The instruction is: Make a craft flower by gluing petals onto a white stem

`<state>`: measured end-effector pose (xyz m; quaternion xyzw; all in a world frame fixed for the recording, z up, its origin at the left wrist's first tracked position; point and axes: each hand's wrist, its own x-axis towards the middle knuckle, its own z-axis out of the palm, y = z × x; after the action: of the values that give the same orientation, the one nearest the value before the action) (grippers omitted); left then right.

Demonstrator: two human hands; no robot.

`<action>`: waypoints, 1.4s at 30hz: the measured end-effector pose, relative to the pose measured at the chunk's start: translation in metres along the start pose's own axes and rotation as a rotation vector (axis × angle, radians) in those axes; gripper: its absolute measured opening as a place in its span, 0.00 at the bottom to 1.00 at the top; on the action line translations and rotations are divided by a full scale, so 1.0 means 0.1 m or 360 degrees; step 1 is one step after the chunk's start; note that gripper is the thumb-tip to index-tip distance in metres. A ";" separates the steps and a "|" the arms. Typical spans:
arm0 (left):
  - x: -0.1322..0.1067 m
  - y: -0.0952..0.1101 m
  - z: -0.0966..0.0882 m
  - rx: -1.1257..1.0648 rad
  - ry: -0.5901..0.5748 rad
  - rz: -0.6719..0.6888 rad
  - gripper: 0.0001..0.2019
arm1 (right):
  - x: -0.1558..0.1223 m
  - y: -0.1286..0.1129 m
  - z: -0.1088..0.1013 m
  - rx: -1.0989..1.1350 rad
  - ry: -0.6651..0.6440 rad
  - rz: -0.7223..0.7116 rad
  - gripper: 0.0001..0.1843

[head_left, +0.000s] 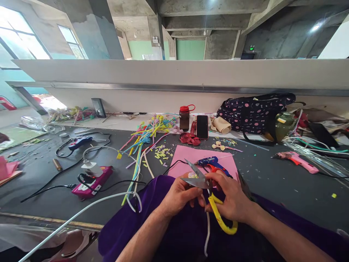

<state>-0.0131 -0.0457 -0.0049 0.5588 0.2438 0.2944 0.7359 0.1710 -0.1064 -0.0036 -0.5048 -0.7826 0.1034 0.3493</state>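
My right hand (pixel 231 198) is closed around the scissors (pixel 200 182), whose blades are spread apart and point left; a yellow-wrapped handle (pixel 224 223) hangs below it. My left hand (pixel 180 196) is closed, its fingertips pinching a white chenille stem (pixel 208 233) that dangles down over the purple cloth on my lap. A small pale, flower-like piece (pixel 193 175) shows by the left fingers and the blades; the fingers partly hide it. Right behind the hands, a blue glue gun (pixel 208 161) lies on a pink sheet (pixel 177 156).
Coloured chenille stems (pixel 141 140) and cut yellow bits (pixel 161 154) lie left of the sheet. A purple power strip (pixel 94 183) trails cords. A red-capped bottle (pixel 184 119), a phone (pixel 202 127) and a patterned bag (pixel 248 114) stand behind. A pink glue gun (pixel 300 162) lies right.
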 end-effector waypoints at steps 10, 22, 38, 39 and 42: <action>0.00 -0.01 0.00 0.0043 0.0003 0.0031 0.09 | -0.03 0.03 0.00 -0.0024 -0.0075 0.0044 0.36; 0.00 -0.04 -0.03 0.0088 -0.0067 0.0121 0.08 | -0.03 0.01 -0.01 0.0047 -0.0099 0.0078 0.35; 0.01 -0.04 -0.05 0.0065 -0.0061 0.0131 0.08 | -0.02 0.04 0.01 -0.0021 -0.0090 0.0037 0.32; 0.01 -0.04 -0.05 0.0066 -0.0056 0.0130 0.08 | -0.02 0.04 0.02 -0.0024 -0.0085 0.0033 0.32; 0.01 -0.03 -0.04 0.0083 -0.0056 0.0130 0.09 | -0.03 0.05 0.02 -0.0033 -0.0077 0.0014 0.32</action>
<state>-0.0151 -0.0426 -0.0091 0.5924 0.2153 0.3079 0.7126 0.1738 -0.1061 -0.0087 -0.5094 -0.7895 0.1089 0.3245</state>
